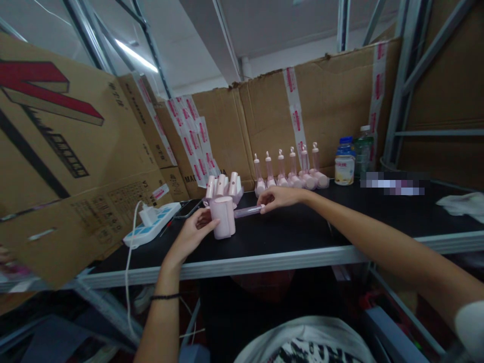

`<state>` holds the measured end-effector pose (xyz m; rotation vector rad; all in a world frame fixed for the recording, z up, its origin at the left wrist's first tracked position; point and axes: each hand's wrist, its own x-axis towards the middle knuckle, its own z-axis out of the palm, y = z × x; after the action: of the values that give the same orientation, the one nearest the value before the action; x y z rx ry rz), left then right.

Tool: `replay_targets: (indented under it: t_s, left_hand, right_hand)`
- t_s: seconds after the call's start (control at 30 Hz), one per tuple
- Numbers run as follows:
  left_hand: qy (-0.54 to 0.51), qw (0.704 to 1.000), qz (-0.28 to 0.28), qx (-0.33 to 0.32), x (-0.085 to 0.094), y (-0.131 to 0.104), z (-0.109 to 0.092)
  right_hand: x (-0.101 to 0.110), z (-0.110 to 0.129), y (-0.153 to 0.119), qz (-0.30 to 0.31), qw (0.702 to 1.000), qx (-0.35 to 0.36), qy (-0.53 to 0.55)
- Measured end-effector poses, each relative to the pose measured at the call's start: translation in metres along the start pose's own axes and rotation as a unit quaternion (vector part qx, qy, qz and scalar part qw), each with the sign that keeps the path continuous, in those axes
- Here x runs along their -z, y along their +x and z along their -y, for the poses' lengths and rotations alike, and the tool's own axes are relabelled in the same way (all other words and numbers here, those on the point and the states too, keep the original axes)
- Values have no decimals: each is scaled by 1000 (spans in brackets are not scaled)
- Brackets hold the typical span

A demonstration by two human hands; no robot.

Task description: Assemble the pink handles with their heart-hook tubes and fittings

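Just left of the frame's centre, the left hand (192,233) curls around a pale pink, rounded plastic casing (224,217) that stands upright on the black table (287,234), fingers and thumb closed on its left side. The right hand (278,197) reaches in from the lower right and pinches the end of a slim translucent pink tube (247,211), which lies flat on the table and runs leftward until it meets the casing.

Just behind the casing sits a small cluster of similar pink casings (223,186). Further right, along the cardboard wall (328,101) in the upper middle of the frame, a row of six pink tube-topped pieces (289,174) stands upright (each with a small white cap). Beside the row at the right stand a blue-capped white bottle (344,162) and a clear plastic bottle (363,150). At the left of the table lies a white and blue power strip (153,227) with a white plug seated in it, its cable hanging over the table's edge. A crumpled white cloth (461,204) lies at the far right.
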<state>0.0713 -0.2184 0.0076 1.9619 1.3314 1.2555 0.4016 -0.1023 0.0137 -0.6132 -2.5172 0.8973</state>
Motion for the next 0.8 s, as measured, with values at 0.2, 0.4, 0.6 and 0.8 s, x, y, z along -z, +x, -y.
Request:
replay_targets:
  t_s: [0.2,0.4,0.6,0.8]
  left_hand:
    - [-5,999,41,6,13,-3,9]
    - [-16,999,50,5,15,-3,13]
    - [-13,999,43,7,13,-3,8]
    - [-9,999,38,7,10,-2,7]
  right_hand:
    - [7,-2,-2,-35,998,3,-56]
    - [14,3,-7,-50,998,-4,-23]
    - [22,2,-12,-49,999,0,-19]
    - [20,-2,-10,-52,998,-1,-43]
